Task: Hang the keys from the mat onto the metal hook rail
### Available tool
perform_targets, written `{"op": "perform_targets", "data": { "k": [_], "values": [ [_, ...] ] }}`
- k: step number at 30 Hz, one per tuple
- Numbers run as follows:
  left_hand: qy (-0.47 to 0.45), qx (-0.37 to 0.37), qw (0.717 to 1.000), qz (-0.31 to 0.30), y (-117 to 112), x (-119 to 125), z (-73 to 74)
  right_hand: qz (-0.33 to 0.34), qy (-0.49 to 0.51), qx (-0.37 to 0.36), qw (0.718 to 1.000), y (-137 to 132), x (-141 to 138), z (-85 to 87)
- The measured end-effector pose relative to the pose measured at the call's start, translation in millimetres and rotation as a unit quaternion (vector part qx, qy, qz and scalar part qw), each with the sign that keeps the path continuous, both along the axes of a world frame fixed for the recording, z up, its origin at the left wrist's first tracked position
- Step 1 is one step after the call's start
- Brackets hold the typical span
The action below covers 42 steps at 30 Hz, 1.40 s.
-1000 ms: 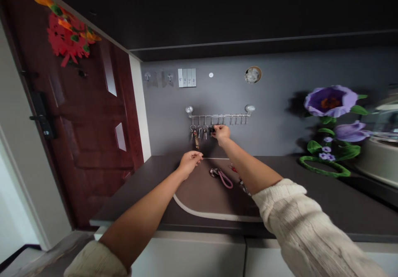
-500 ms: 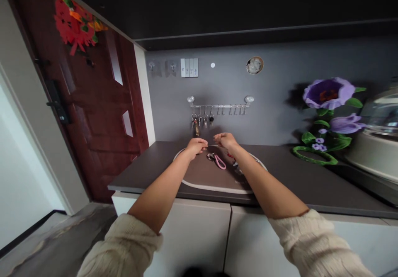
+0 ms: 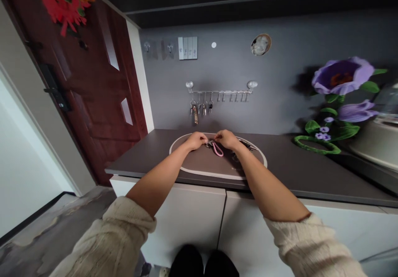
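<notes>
A key ring with a pink loop strap (image 3: pixel 217 149) lies on the oval brown mat (image 3: pixel 202 167) on the dark countertop. My left hand (image 3: pixel 197 140) and my right hand (image 3: pixel 226 139) are both down at it, fingers curled and pinching at the metal end of the ring from either side. More keys (image 3: pixel 241 146) lie on the mat under my right wrist. On the wall above, a chrome hook rail (image 3: pixel 219 91) carries several keys (image 3: pixel 200 108) on its left hooks; the right hooks are bare.
Dark countertop (image 3: pixel 289 165) over white cabinets. A dark red door (image 3: pixel 93 90) stands at the left. Purple flower decoration (image 3: pixel 340 98) at the right wall, with a pot (image 3: pixel 377 144) beyond. Light switches (image 3: pixel 187 47) and small hooks sit above the rail.
My right hand left the hook rail and came down to the mat. Both hands have closed in on the pink-strapped key ring. The view dropped lower.
</notes>
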State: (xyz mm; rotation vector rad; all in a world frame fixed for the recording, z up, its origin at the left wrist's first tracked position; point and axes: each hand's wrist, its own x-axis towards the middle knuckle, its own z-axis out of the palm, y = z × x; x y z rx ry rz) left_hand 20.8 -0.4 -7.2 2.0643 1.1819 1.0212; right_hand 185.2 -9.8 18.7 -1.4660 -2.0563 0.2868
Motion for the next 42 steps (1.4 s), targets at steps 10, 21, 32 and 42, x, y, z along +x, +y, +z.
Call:
{"op": "perform_targets", "data": {
  "k": [10, 21, 32, 42],
  "values": [
    [0.088, 0.110, 0.990, -0.016, -4, 3, 5.1, 0.009, 0.011, -0.010, 1.000, 1, -2, -2.0],
    [-0.240, -0.135, 0.960, -0.044, 1, 6, 1.7, 0.076, 0.274, -0.105, 0.953, 10, -2, -10.5],
    [-0.347, -0.150, 0.921, -0.091, -9, 5, 11.8, 0.149, 0.417, -0.123, 0.888, 8, -3, -5.9],
    [-0.326, -0.111, 0.938, -0.039, -3, 1, 13.6, 0.136, 0.355, 0.001, 0.925, -2, -6, 12.5]
  ]
}}
